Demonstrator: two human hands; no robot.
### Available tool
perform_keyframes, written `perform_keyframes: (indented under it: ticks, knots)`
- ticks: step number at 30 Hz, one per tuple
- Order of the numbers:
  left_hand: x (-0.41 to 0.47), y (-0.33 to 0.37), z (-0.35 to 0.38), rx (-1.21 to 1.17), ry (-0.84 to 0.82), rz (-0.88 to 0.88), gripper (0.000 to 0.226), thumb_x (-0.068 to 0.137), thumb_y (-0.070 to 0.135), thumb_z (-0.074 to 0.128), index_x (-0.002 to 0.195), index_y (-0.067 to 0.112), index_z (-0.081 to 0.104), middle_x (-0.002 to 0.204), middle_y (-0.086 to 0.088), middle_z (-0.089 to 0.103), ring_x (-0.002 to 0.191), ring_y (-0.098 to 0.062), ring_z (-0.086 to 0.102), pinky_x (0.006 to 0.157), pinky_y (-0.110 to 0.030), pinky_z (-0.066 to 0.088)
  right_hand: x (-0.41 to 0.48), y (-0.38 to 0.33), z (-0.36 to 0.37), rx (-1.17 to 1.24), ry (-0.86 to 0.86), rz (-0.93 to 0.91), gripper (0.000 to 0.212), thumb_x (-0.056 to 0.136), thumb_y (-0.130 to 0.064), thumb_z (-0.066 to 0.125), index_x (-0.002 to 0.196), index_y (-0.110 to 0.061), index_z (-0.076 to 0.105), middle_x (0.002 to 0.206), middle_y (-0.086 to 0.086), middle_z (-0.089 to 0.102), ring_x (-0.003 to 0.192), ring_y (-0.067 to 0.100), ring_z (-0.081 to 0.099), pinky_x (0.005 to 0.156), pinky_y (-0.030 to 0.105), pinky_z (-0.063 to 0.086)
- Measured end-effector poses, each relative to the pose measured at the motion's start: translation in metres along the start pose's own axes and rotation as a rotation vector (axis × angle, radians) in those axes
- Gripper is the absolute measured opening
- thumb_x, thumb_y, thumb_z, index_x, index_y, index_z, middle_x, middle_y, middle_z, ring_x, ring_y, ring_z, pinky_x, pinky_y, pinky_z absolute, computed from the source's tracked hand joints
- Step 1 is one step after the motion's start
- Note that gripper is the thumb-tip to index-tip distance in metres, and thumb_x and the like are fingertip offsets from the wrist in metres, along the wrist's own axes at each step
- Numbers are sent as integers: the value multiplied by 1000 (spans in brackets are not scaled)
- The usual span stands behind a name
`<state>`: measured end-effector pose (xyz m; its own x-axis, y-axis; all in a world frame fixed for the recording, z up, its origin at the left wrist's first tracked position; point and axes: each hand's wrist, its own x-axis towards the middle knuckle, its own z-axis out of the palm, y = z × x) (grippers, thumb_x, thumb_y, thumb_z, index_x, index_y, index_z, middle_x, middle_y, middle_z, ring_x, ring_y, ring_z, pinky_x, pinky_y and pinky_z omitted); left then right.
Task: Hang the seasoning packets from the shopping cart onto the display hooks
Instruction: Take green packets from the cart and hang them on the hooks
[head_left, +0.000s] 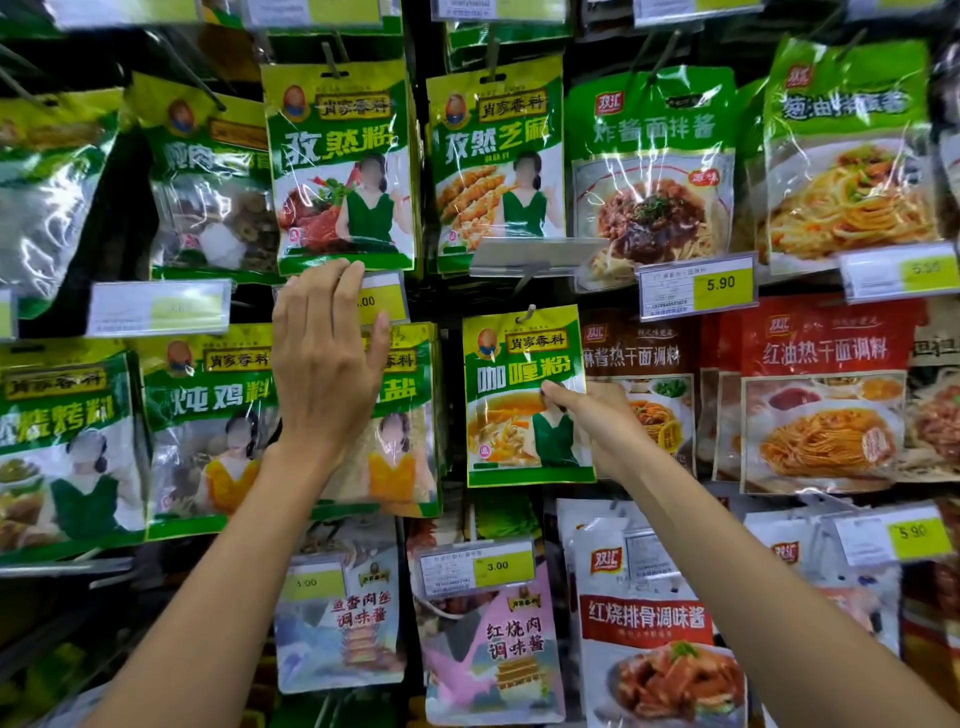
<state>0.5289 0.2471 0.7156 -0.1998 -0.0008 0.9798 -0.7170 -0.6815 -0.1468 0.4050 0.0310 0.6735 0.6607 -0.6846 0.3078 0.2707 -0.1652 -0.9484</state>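
A green and yellow curry seasoning packet (511, 395) hangs with its top hole at the tip of a metal display hook (529, 313) in the middle row. My right hand (597, 421) pinches this packet at its right edge, thumb on the front. My left hand (324, 358) is raised with fingers straight in front of the packets to the left, its fingertips at the lower edge of a cumin powder packet (340, 166) and over a price tag (382, 299). The shopping cart is out of view.
Hooks full of seasoning packets cover the whole display: green packets (208, 431) at left, red noodle sauce packets (821, 395) at right, white sauce pouches (654, 623) below. Yellow price tags (696, 288) stick out on the hook ends. A tilted tag holder (535, 257) juts above the curry packet.
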Motion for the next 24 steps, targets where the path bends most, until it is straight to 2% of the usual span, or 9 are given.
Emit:
perform_keyframes:
  ticks: [3, 5, 8, 11, 14, 16, 17, 21, 24]
  knots:
    - [0, -1, 0, -5, -1, -5, 42, 101, 27, 40, 127, -4, 51, 123, -24, 56, 116, -37, 49, 106, -46, 36, 16, 4, 11, -49, 101, -1, 47, 90, -23, 68, 123, 6, 51, 139, 16, 49, 132, 33, 42, 97, 37, 36]
    - [0, 0, 0, -8, 4, -6, 41, 101, 26, 41, 127, -4, 52, 123, -23, 56, 116, -37, 50, 106, -46, 36, 27, 7, 18, -105, 133, 5, 45, 89, -26, 68, 120, 4, 54, 134, 18, 52, 129, 34, 46, 92, 34, 38]
    - [0, 0, 0, -10, 7, 0, 40, 101, 25, 42, 127, -4, 51, 123, -23, 56, 117, -36, 48, 106, -45, 35, 39, 11, 25, -122, 172, 4, 58, 87, -28, 70, 131, 2, 45, 136, 18, 51, 128, 36, 46, 104, 40, 40]
    - [-1, -1, 1, -16, 5, 4, 40, 101, 25, 41, 127, -3, 51, 124, -23, 55, 118, -35, 47, 106, -45, 34, 47, 16, 29, -118, 222, -2, 58, 86, -25, 71, 130, 3, 47, 134, 18, 53, 126, 35, 49, 102, 39, 40]
    - [-2, -4, 0, -19, -1, 19, 40, 102, 25, 40, 129, -3, 50, 126, -23, 55, 119, -35, 47, 107, -44, 34, 45, 19, 28, -167, 229, -30, 39, 90, -25, 67, 114, 4, 58, 106, 15, 63, 107, 33, 58, 86, 32, 45]
    - [-2, -4, 0, -30, -6, 30, 40, 102, 25, 40, 130, -3, 50, 128, -23, 54, 120, -36, 48, 108, -44, 33, 33, 20, 24, -213, 228, -62, 27, 91, -26, 65, 99, 0, 65, 77, 5, 58, 84, 25, 57, 69, 29, 40]
    - [-1, -4, -1, -36, -9, 29, 40, 102, 24, 40, 130, -2, 49, 129, -22, 54, 120, -36, 48, 108, -44, 32, 26, 20, 22, -259, 227, -90, 26, 92, -26, 64, 96, 0, 68, 72, 3, 57, 80, 23, 56, 63, 29, 39]
    - [1, 0, -8, -38, 24, 25, 38, 99, 19, 44, 131, -3, 49, 133, -23, 52, 123, -36, 45, 108, -44, 32, -10, 20, 11, -409, 301, -234, 28, 94, -17, 61, 113, 3, 67, 108, 13, 70, 103, 24, 64, 82, 23, 44]
    - [-1, 18, -16, -143, 84, 65, 32, 98, 13, 45, 126, -2, 53, 130, -22, 55, 122, -32, 44, 105, -42, 34, -41, 15, -5, -484, 345, -356, 27, 96, -14, 58, 117, 0, 66, 114, 13, 69, 103, 19, 65, 88, 21, 50]
